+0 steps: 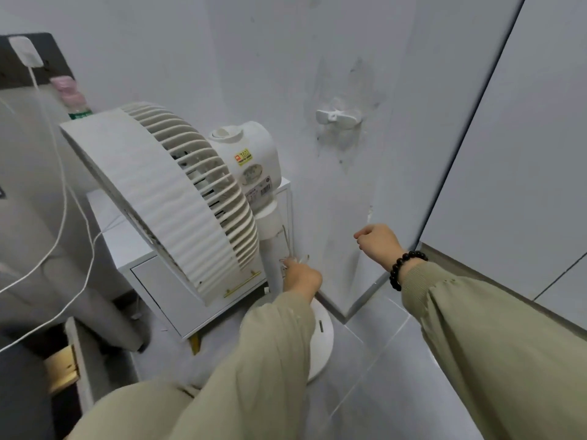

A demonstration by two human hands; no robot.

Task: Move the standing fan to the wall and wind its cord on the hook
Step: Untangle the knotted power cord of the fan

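Scuffed matte grey wall [349, 185] fills twelve o'clock. The white plastic fan [165, 198], ribbed round cage on a smooth pole, stands by it at nine o'clock, disc base half hidden by a sleeve [273, 344]. The left hand [301, 279], six o'clock, closes its grip on the thin, blurred cord [287, 242]. The right hand [378, 242], three o'clock, is fisted, apparently empty. A winged hook [338, 117] sits at one o'clock.
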